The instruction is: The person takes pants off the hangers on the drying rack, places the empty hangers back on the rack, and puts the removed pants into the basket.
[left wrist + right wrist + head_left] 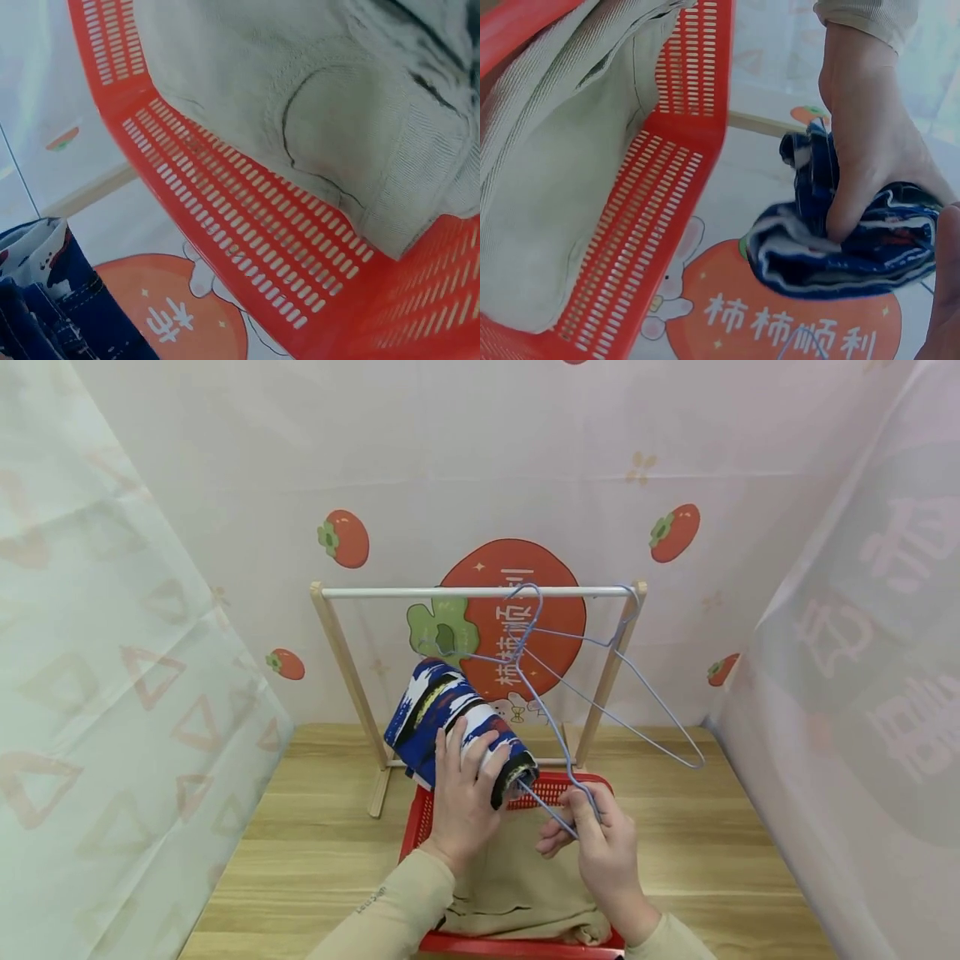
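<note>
My left hand (pixel 468 793) grips a blue, white and black patterned garment (pixel 433 702), folded into a thick bundle. In the right wrist view the left thumb is hooked around the folded cloth (pixel 802 270). A blue wire hanger (pixel 557 731) leans upright, hook at the top, its lower bar running into the open end of the bundle. The right hand (pixel 603 839) pinches this hanger at its lower corner. The bar inside the cloth is hidden. In the left wrist view the garment (pixel 105 315) shows at lower left.
A red perforated basket (pixel 411 839) holding beige clothing (pixel 525 877) sits under both hands on the wooden table (pixel 315 843). Behind stands a rack with a white rail (pixel 390 592); a second blue hanger (pixel 651 689) hangs at its right end. Patterned cloth walls enclose the sides.
</note>
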The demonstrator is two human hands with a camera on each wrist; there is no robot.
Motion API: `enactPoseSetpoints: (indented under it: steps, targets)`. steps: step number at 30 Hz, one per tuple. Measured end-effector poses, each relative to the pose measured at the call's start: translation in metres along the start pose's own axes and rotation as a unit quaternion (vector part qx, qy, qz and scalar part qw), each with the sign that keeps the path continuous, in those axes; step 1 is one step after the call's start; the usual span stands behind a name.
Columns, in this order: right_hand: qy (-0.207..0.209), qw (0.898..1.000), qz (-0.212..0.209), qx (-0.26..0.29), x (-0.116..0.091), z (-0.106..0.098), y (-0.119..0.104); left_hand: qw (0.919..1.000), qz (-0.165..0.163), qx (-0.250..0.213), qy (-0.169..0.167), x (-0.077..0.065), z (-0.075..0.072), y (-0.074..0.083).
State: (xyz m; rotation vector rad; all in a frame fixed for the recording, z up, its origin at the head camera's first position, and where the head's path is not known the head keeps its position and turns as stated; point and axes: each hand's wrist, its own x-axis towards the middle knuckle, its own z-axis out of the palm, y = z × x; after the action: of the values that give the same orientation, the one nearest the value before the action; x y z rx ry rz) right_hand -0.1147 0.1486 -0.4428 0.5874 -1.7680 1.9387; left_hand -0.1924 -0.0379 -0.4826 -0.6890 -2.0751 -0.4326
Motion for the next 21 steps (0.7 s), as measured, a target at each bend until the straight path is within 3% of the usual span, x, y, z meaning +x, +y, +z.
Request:
enactPoseSetpoints:
  steps: [7,13,17,21]
  targets:
    - [0.018,1.0,0.017,-0.001,-0.001,-0.002,0.002,0.9993,0.027,-0.017,-0.02,-0.001,-0.007,-0.012]
    - [0.022,1.0,0.02,0.003,-0.002,-0.004,0.004,0.9978,0.034,0.022,-0.053,-0.001,-0.016,-0.02]
    - [0.012,1.0,0.007,0.006,-0.003,-0.006,0.005,0.9975,0.046,0.009,-0.054,-0.001,-0.023,-0.025]
    - [0.011,1.0,0.009,0.0,-0.004,-0.007,0.007,0.9955,0.085,0.015,-0.039,0.001,-0.028,-0.03]
